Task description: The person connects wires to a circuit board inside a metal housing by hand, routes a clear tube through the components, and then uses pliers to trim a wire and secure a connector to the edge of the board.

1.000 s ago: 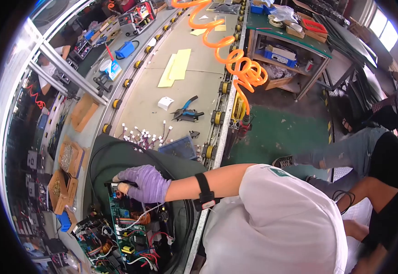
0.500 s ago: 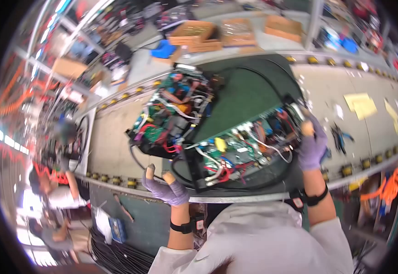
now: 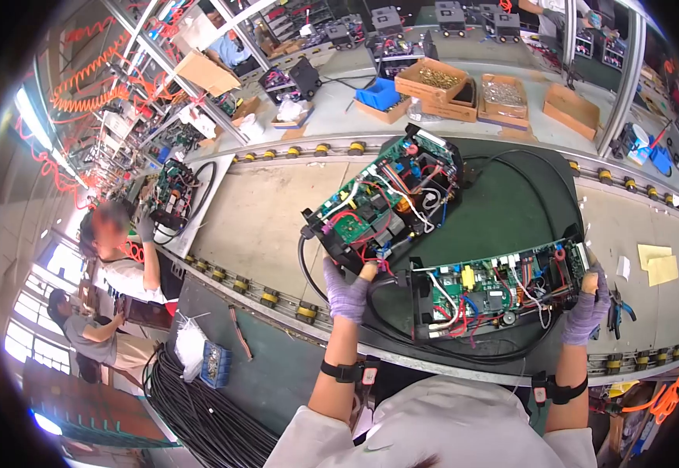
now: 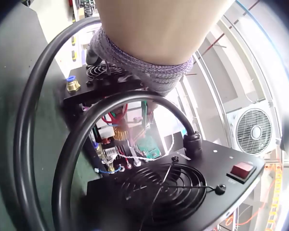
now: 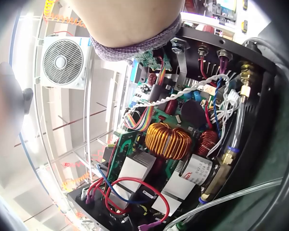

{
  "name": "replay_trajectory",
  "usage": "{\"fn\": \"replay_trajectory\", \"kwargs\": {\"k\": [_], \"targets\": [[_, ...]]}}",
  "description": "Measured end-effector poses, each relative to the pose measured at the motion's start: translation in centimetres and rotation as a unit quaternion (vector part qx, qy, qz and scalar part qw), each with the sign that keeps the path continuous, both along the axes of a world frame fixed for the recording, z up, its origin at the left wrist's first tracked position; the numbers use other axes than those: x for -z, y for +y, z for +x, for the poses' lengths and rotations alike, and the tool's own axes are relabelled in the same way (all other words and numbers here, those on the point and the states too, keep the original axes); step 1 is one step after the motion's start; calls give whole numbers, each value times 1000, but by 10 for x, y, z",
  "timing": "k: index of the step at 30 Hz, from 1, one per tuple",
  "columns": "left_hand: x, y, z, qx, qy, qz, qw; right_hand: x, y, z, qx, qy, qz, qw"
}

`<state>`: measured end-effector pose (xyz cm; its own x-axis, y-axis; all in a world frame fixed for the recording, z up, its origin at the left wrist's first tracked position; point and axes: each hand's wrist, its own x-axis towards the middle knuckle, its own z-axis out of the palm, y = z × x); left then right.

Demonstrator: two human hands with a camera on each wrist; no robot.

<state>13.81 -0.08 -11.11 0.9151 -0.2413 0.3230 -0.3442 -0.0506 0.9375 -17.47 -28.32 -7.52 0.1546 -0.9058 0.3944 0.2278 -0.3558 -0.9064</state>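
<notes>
My right hand [image 3: 586, 308], in a purple glove with bare fingertips, grips the right end panel of the nearer open-cased machine [image 3: 503, 285]. This machine is packed with circuit boards and wires. My left hand [image 3: 345, 296], gloved alike, is at the near end panel of the farther open-cased machine [image 3: 386, 199], thumb apart from the fingers; I cannot tell whether it grips the panel. In the left wrist view, a fan panel [image 4: 173, 192] with a red switch [image 4: 242, 170] stands in front of that hand. The right wrist view shows a copper coil [image 5: 168, 141] inside the casing.
Both machines stand on a dark green mat [image 3: 464, 222] on the roller line. Black cable [image 3: 538, 175] loops around them. Boxes of small parts [image 3: 503, 101] line the back ledge. Pliers [image 3: 620, 312] and yellow sheets [image 3: 659, 265] lie right; another person [image 3: 125, 269] works left.
The head view has swung left from along the line to both machines. My left hand has come into view and moved up to the farther machine, which is now turned. The right hand stays at the nearer one.
</notes>
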Motion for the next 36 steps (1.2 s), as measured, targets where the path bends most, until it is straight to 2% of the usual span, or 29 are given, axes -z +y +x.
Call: {"fn": "replay_trajectory", "kwargs": {"k": [1, 4, 5, 9, 13, 17, 20, 24, 25, 26, 28, 30, 32, 33, 34, 36], "targets": [[7, -6, 8, 2, 40, -56, 998, 0, 0, -3, -10, 9, 7, 1000], [9, -12, 23, 37, 129, -97, 986, 3, -4, -3, -1, 13, 2, 1000], [39, -9, 41, 29, 115, -77, 990, 9, -7, -4, 10, 16, -5, 1000], [23, -11, 32, 37, 134, -107, 984, 15, -7, -4, -9, -26, 5, 1000], [18, -7, 30, 26, 101, -81, 991, 11, -6, 0, -26, -35, -1, 999], [-12, 3, 23, 126, 172, -53, 975, 19, -11, -6, -25, -21, -2, 999], [3, -1, 21, 126, 149, -135, 971, 15, -12, -2, -37, -26, -16, 999], [23, -5, 24, 110, 107, -148, 977, 19, -10, -6, 5, 6, 11, 1000], [13, -8, 21, 93, 76, -135, 984, 7, -5, -3, -16, 5, 15, 1000], [10, -7, 19, 101, 93, -142, 980, -5, 1, -2, 4, 52, 19, 998], [-4, 0, 4, 90, 123, -122, 981, -6, 2, 2, 37, 70, -48, 996], [-14, 9, -14, 70, 148, -84, 983, -6, 6, -3, -3, 50, -34, 998], [-7, 19, -27, 56, 29, -57, 996, -17, 6, -3, -37, 57, -10, 998], [-15, 17, -46, 4, -45, -41, 998, -15, 6, -4, -37, 54, -19, 998], [-28, 15, -69, -47, -120, -27, 991, -13, 6, -5, -36, 51, -29, 998], [-44, 16, -106, -92, -216, 11, 972, -26, 10, -5, -66, 47, -24, 996]]}}
